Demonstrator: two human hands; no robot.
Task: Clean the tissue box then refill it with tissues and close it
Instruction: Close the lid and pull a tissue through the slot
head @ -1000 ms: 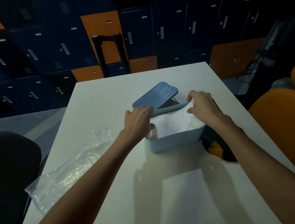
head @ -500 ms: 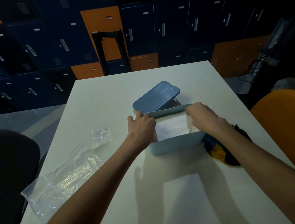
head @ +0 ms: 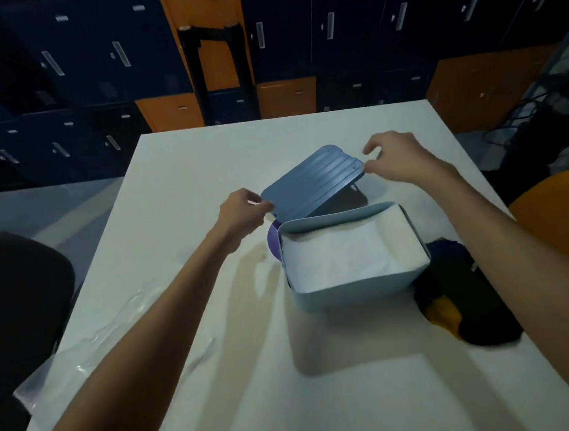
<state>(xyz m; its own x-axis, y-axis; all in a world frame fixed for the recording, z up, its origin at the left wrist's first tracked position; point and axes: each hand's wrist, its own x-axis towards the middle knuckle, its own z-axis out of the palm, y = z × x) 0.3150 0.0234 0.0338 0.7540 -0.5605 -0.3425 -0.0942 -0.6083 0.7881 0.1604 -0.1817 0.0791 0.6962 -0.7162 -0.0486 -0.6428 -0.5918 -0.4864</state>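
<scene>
Left hand (head: 242,216), right hand (head: 399,158) at tilted lid (head: 311,182), apparently pinch grips

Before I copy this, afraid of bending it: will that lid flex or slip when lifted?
Probably stiff: the ribbed lid looks flat though tilted, left hand and right hand at opposite corners. Likely light, being thin. Smooth surface might slip.

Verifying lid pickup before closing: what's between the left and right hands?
The blue lid, tilted behind the tissue box, fills that gap in the head view. The left hand pinches its left corner; the right hand touches its right corner with the thumb.
</scene>
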